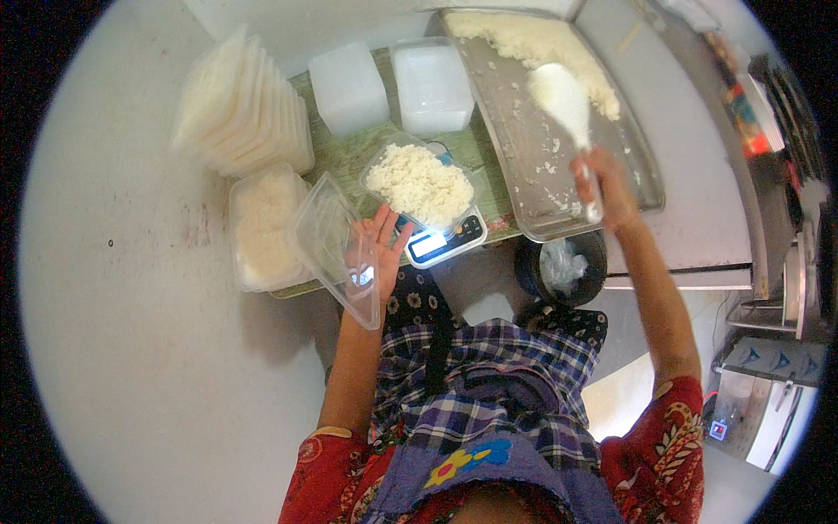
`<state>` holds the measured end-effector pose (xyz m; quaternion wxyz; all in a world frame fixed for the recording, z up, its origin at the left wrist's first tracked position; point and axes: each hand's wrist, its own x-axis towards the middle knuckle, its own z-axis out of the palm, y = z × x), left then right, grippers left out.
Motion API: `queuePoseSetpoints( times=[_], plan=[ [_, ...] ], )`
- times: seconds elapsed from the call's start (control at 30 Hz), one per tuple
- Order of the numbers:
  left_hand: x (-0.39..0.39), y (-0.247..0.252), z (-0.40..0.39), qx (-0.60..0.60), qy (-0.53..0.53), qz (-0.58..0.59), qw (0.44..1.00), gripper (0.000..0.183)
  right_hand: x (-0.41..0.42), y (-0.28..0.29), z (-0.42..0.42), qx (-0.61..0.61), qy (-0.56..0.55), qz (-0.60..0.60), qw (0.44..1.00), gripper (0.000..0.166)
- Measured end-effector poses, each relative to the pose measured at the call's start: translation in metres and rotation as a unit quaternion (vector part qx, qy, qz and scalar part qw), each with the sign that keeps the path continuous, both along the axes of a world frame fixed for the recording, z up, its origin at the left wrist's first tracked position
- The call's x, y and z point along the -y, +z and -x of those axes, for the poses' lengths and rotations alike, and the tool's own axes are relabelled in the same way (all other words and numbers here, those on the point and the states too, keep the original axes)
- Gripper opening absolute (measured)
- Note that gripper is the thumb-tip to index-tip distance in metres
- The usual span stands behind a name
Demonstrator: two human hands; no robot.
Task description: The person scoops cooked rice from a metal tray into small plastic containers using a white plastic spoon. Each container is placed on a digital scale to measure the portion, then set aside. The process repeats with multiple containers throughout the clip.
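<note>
My right hand (609, 187) grips the handle of a white rice paddle (562, 101). The paddle's head is over a large metal tray (517, 141), beside the cooked white rice (546, 42) along its far side. My left hand (382, 252) is behind a tilted clear plastic lid (324, 229), which seems held at the thumb. Its spread fingertips reach the near side of a clear plastic container (374, 159). White rice (422, 183) is heaped in that container, which sits on a digital kitchen scale (468, 230) with its display lit.
Filled, lidded containers (265, 229) stand at the left, with a tall stack (249, 111) behind them. Two stacks of empty containers, one left (350, 88) and one right (432, 85), stand at the back. A dark bucket (524, 265) holding clear plastic is below the tray's near edge.
</note>
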<state>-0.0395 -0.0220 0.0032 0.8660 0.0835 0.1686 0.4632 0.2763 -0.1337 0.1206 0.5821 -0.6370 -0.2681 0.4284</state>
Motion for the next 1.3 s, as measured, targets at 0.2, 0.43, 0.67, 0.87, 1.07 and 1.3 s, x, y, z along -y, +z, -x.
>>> queuePoseSetpoints(
  times=[0.2, 0.43, 0.67, 0.87, 1.07, 1.3],
  plan=[
    [0.002, 0.003, 0.002, -0.092, 0.01, -0.002, 0.996, 0.019, -0.019, -0.004, -0.083, 0.775, -0.15, 0.077, 0.609, 0.036],
    [-0.032, 0.003, 0.012, -0.282, 0.094, -0.124, 0.947, 0.02, -0.018, -0.012, 0.012, 0.372, -0.133, 0.037, 0.918, 0.036],
    [-0.059, 0.005, -0.005, -0.487, 0.137, -0.204, 0.838, 0.019, -0.001, -0.019, 0.126, -0.143, 0.025, -0.033, 0.989, 0.036],
    [-0.061, -0.01, -0.022, -0.462, 0.169, -0.192, 0.849, 0.02, -0.019, -0.026, 0.154, 0.016, 0.04, -0.002, 0.999, 0.022],
    [-0.08, -0.016, -0.025, -0.54, 0.213, -0.337, 0.741, 0.024, -0.033, -0.042, 0.149, 0.067, -0.007, -0.014, 0.998, 0.008],
    [-0.102, -0.011, -0.034, -0.602, 0.174, -0.474, 0.618, 0.019, -0.037, -0.056, 0.139, 0.015, -0.071, 0.014, 0.997, 0.015]
  ],
)
